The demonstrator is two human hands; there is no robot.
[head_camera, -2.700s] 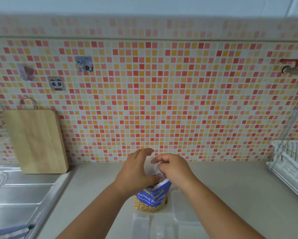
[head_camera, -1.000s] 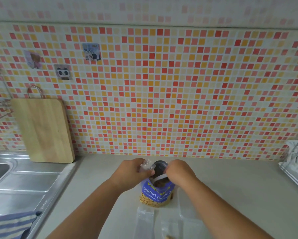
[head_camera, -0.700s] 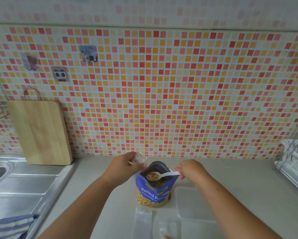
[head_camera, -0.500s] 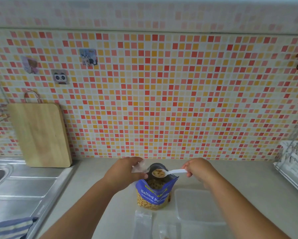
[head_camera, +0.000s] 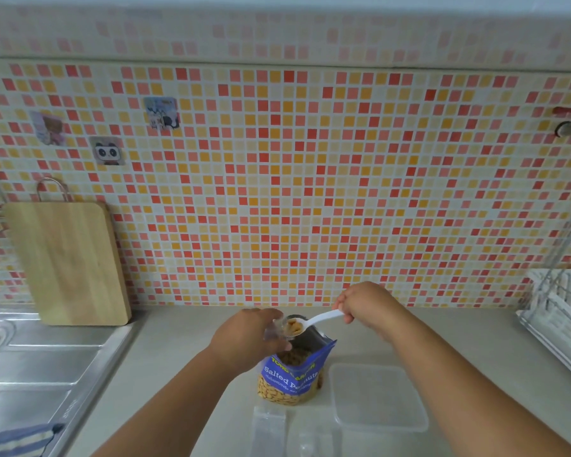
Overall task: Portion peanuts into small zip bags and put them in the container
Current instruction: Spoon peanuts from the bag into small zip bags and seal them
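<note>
left hand (head_camera: 248, 334) pinches a small clear zip bag (head_camera: 275, 328) open. right hand (head_camera: 366, 303) grips a white spoon (head_camera: 314, 321) heaped with peanuts at its mouth, above the blue peanut pouch (head_camera: 292, 374)

A home kitchen is showing here: a red-and-orange mosaic tile backsplash (head_camera: 310, 192) is rising behind the beige tabletop (head_camera: 185, 351), a stainless steel sink (head_camera: 40, 364) is sitting left, a wooden cutting board (head_camera: 69, 262) is leaning upright, and a white dish rack (head_camera: 561, 308) is standing right.

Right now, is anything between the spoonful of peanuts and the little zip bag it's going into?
Nothing visible. The white spoon in the right hand has its loaded bowl right at the mouth of the small zip bag, held by the left hand above the peanut pouch.
</note>
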